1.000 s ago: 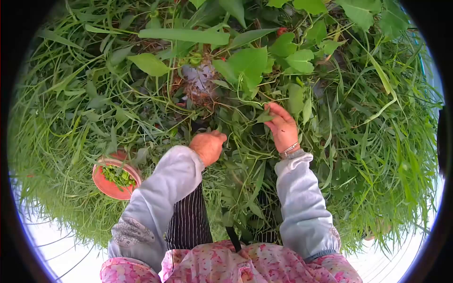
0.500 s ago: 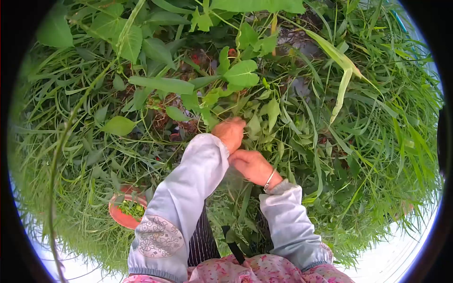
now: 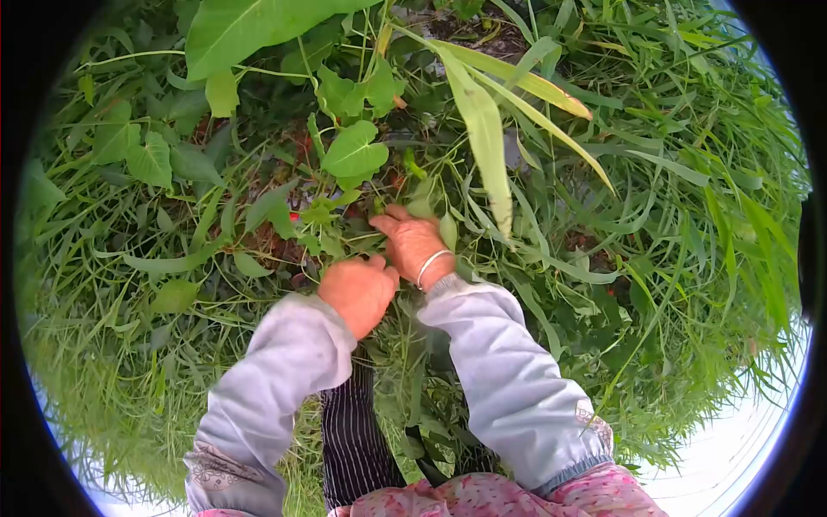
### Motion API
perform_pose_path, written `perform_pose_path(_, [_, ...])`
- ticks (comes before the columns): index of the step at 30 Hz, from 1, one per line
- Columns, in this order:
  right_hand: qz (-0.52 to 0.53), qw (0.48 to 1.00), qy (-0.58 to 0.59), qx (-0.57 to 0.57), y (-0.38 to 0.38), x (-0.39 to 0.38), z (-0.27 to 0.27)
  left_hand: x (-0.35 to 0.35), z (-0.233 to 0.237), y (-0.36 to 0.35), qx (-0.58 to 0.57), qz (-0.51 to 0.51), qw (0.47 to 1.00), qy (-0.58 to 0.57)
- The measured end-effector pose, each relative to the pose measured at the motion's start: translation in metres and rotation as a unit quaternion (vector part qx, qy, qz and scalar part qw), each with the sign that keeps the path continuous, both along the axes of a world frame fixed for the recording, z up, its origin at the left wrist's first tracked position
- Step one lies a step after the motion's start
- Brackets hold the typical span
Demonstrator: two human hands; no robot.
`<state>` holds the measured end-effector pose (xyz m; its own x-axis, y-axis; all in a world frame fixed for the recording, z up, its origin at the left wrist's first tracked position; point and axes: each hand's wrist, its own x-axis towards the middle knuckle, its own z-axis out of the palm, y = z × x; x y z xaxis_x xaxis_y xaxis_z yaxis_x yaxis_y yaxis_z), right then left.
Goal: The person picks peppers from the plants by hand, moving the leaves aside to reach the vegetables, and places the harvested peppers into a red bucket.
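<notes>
My left hand is closed, its fingers curled at the edge of the leafy plants. Whatever it may hold is hidden. Right beside it and slightly farther forward, my right hand, with a white bracelet at the wrist, reaches into the foliage with fingers stretched toward the left. Leaves cover part of those fingertips. Just beyond them hangs a light green, pepper-like pod among the stems. A small red spot, perhaps a fruit, shows to the left of my hands.
Long yellowing blades arch over the plants ahead on the right. A broad green leaf hangs close to the camera at the top. Dense grass surrounds the plants, and my striped trouser leg is below.
My left hand has drawn back and left, while my right hand has moved forward past it into the leaves. The view has shifted; the orange bowl at lower left no longer shows.
</notes>
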<state>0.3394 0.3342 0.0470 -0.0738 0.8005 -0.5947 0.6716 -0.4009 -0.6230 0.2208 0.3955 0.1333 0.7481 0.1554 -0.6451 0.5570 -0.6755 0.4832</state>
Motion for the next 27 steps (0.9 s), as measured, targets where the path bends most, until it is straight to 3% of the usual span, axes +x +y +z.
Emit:
perform_pose_path(2, [-0.018, 0.999, 0.013, 0.029, -0.017, 0.002, 0.009, 0.012, -0.007, 0.038, -0.058, 0.146, 0.979, -0.132])
perform_pose_path(3, [-0.009, 0.999, 0.009, 0.032, -0.023, 0.003, 0.015, 0.020, -0.018, 0.054, -0.203, 0.294, 0.927, -0.117])
perform_pose_path(4, [-0.043, 0.997, 0.026, 0.056, -0.028, 0.002, 0.022, 0.026, -0.035, 0.064, -0.373, 0.475, 0.789, -0.117])
perform_pose_path(5, [-0.059, 0.996, 0.028, 0.057, -0.031, 0.000, 0.026, 0.035, -0.047, 0.072, -0.349, 0.510, 0.771, -0.154])
perform_pose_path(6, [-0.076, 0.995, 0.030, 0.058, -0.034, -0.002, 0.029, 0.040, -0.061, 0.080, -0.289, 0.496, 0.806, -0.144])
perform_pose_path(8, [-0.076, 0.994, 0.013, 0.071, -0.037, -0.003, 0.034, 0.050, -0.059, 0.083, -0.058, 0.300, 0.952, 0.008])
perform_pose_path(9, [-0.087, 0.994, 0.013, 0.063, -0.041, -0.005, 0.034, 0.052, -0.057, 0.083, 0.062, 0.185, 0.977, 0.084])
perform_pose_path(12, [-0.114, 0.993, 0.019, 0.035, -0.055, -0.011, 0.033, 0.025, -0.074, 0.070, 0.087, 0.023, 0.972, 0.217])
perform_pose_path(14, [-0.108, 0.993, 0.038, 0.021, -0.061, -0.018, 0.035, -0.009, -0.096, 0.061, 0.148, 0.082, 0.960, 0.224])
perform_pose_path(20, [-0.110, 0.991, 0.072, -0.039, -0.046, -0.014, 0.032, -0.045, -0.092, 0.079, 0.172, 0.081, 0.952, 0.240])
perform_pose_path(24, [-0.278, 0.950, 0.135, 0.043, 0.007, 0.000, 0.055, -0.044, -0.090, 0.098, 0.173, 0.068, 0.952, 0.243])
perform_pose_path(27, [-0.283, 0.934, 0.121, 0.183, 0.065, 0.009, 0.044, -0.052, -0.082, 0.093, 0.175, 0.043, 0.951, 0.250])
